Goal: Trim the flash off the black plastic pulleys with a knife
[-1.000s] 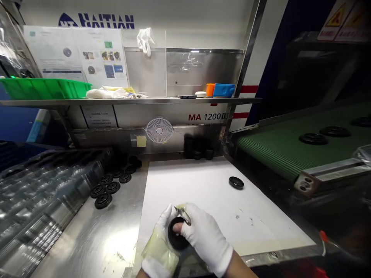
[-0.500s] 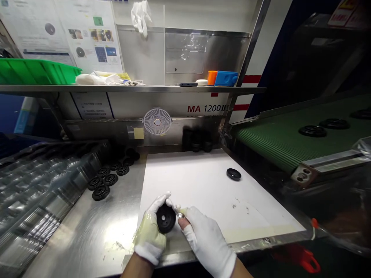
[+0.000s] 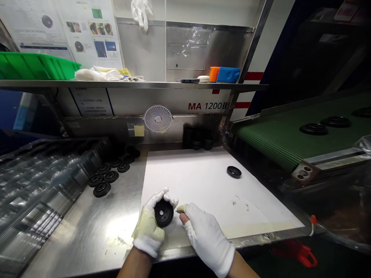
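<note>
Black moulded disc (image 3: 164, 213) with centre hole, clamped in the left hand (image 3: 146, 227), which is gloved and wrapped in yellowish tape. Disc is held over the front edge of the white sheet (image 3: 197, 173). Right hand (image 3: 207, 239), white glove, pinches a small pale-tipped tool (image 3: 181, 208), mostly hidden, just beside the disc and not touching it. Hands are close but apart. A second black disc (image 3: 234, 172) lies flat on the sheet. Black ribbed wheels (image 3: 101, 189) sit in rows on the steel worktop (image 3: 81, 231) to its left. More black discs (image 3: 313, 129) sit on the green belt conveyor (image 3: 275, 144) to the right.
</note>
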`<state>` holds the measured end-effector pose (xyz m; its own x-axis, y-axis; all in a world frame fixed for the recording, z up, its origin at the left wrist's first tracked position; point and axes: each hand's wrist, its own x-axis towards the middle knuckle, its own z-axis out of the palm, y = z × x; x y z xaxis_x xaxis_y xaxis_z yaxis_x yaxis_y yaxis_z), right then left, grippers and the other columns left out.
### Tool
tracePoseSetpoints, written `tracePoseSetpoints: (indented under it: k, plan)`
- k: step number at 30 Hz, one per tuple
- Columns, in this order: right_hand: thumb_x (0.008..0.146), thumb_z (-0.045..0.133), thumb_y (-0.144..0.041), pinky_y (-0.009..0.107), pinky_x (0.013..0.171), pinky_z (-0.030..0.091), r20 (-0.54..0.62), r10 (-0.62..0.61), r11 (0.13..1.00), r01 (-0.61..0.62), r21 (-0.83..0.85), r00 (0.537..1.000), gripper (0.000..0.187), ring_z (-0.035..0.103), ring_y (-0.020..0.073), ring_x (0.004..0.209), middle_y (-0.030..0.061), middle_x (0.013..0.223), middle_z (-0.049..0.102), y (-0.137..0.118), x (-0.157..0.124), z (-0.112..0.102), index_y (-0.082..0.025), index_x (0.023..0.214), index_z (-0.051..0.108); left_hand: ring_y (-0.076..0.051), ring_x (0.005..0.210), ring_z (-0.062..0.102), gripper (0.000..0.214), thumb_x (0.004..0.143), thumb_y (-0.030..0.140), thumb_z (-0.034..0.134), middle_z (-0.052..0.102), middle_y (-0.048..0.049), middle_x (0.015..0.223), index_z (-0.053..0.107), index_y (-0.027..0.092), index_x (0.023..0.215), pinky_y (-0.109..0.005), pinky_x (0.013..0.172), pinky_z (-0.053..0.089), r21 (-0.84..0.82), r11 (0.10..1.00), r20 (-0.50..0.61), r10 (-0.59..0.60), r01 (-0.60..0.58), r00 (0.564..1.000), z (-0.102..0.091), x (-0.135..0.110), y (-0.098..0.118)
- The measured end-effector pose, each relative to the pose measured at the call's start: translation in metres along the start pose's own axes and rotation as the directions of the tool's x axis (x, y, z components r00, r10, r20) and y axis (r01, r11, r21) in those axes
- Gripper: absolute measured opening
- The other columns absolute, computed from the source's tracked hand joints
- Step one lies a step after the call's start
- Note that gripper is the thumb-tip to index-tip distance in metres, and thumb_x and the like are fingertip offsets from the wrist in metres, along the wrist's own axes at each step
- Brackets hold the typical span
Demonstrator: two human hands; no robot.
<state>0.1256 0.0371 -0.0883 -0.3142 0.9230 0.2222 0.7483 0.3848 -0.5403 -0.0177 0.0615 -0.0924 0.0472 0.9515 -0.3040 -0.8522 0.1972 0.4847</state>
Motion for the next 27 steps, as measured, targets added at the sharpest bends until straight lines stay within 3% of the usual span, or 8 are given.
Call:
tracePoseSetpoints:
  k: [4, 12, 17, 23, 27]
  plan:
    - [0.092, 0.034, -0.032, 0.027, 0.059, 0.033, -0.003, -0.047, 0.985, 0.046, -0.164, 0.999, 0.021, 0.056, 0.0157, 0.067, -0.0018, 0.077, 0.061, 0.002, 0.005, 0.005, -0.024, 0.084, 0.051, -0.013, 0.066, 0.055, 0.012, 0.07, 0.015, 0.065, 0.054, -0.0012, 0.066, 0.063, 0.012, 0.081, -0.027, 0.066, 0.051, -0.001, 1.0, -0.026, -0.014, 0.014, 1.0, 0.002, -0.002, 0.001]
    - [0.092, 0.034, -0.033, 0.029, 0.058, 0.027, -0.044, -0.07, 0.958, 0.054, -0.28, 0.997, 0.021, 0.055, 0.0161, 0.065, -0.0024, 0.073, 0.06, 0.004, 0.004, 0.025, -0.026, 0.081, 0.05, -0.013, 0.065, 0.054, 0.01, 0.069, 0.013, 0.065, 0.053, 0.0003, 0.066, 0.061, 0.014, 0.078, -0.033, 0.075, 0.052, -0.035, 0.996, -0.048, 0.078, -0.08, 0.996, -0.002, 0.003, -0.004]
    - [0.091, 0.036, -0.032, 0.03, 0.057, 0.023, -0.079, -0.085, 0.965, 0.062, -0.256, 0.993, 0.019, 0.053, 0.0157, 0.063, -0.0028, 0.073, 0.059, -0.001, -0.002, 0.04, -0.026, 0.078, 0.049, -0.012, 0.064, 0.053, 0.015, 0.068, 0.007, 0.062, 0.052, 0.0012, 0.065, 0.062, 0.014, 0.081, -0.038, 0.082, 0.051, -0.13, 0.977, -0.104, 0.155, -0.168, 0.982, -0.005, 0.01, -0.008]
    - [0.092, 0.036, -0.03, 0.028, 0.058, 0.024, -0.104, -0.029, 0.976, 0.006, -0.218, 0.994, 0.019, 0.053, 0.0148, 0.064, -0.004, 0.072, 0.058, -0.002, 0.003, 0.036, -0.027, 0.079, 0.049, -0.012, 0.062, 0.054, 0.013, 0.069, 0.008, 0.062, 0.052, 0.0017, 0.062, 0.062, 0.014, 0.08, -0.037, 0.081, 0.051, -0.153, 0.974, -0.12, 0.152, -0.169, 0.981, 0.001, 0.007, -0.007]
    - [0.09, 0.038, -0.029, 0.028, 0.057, 0.023, -0.11, -0.026, 0.98, 0.004, -0.199, 0.994, 0.017, 0.052, 0.0146, 0.062, -0.0037, 0.071, 0.059, -0.007, 0.0, 0.04, -0.025, 0.077, 0.048, -0.01, 0.062, 0.055, 0.015, 0.069, 0.008, 0.061, 0.053, 0.0021, 0.063, 0.062, 0.015, 0.082, -0.033, 0.081, 0.051, -0.171, 0.957, -0.111, 0.218, -0.235, 0.97, 0.002, 0.009, -0.01]
